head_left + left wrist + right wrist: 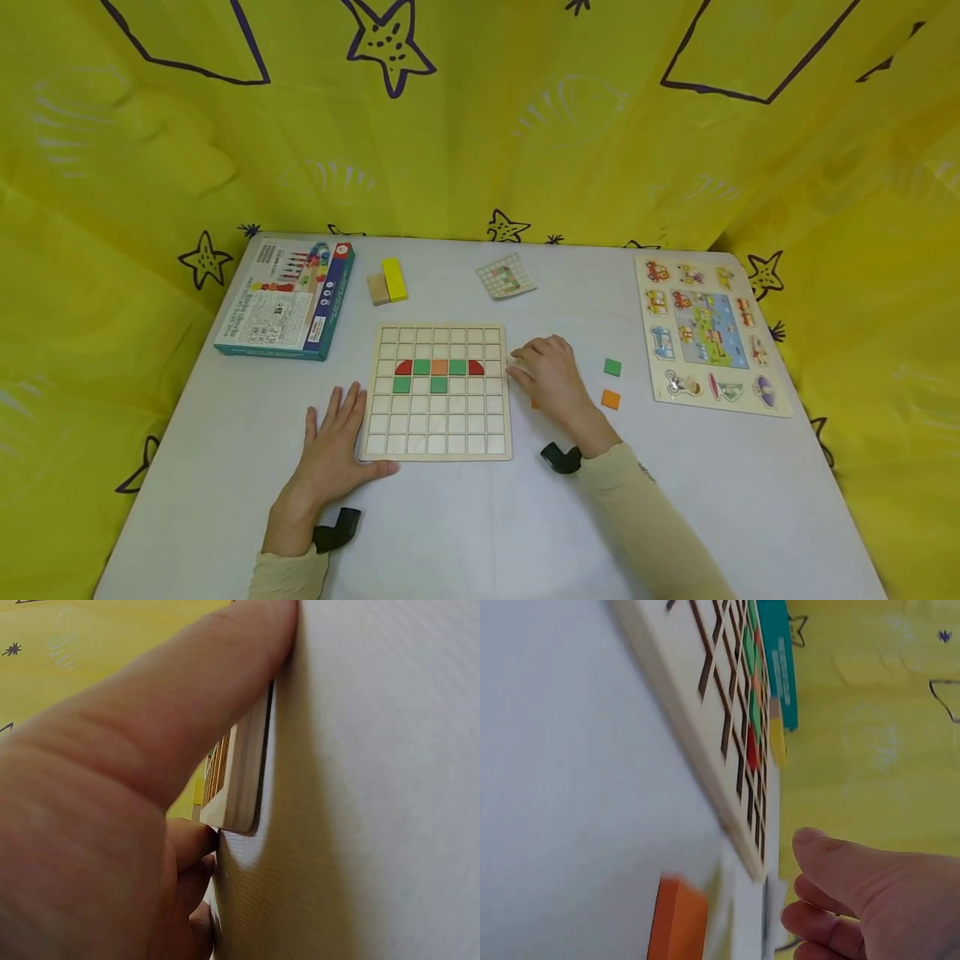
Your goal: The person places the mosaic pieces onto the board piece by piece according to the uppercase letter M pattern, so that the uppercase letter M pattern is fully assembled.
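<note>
A square wooden grid board point(435, 425) lies on the white table, with green, red and orange pieces in two of its rows. My left hand point(330, 458) rests at the board's lower left corner, its fingers along the left edge and its thumb by the front edge. In the left wrist view, the thumb point(150, 705) runs beside the board's side point(244, 780). Just off the board's right edge, my right hand point(553, 375) hovers with fingers loosely bent; no piece shows between them. Partly under it lies an orange piece point(535, 403), seen also as an orange block point(679, 919) in the right wrist view.
A green square point(612, 367) and an orange square point(611, 399) lie right of my right hand. Behind the board are a yellow block point(393, 279), a tan block point(378, 289) and a pattern card point(507, 277). A box point(285, 300) stands left, a picture puzzle point(712, 333) right.
</note>
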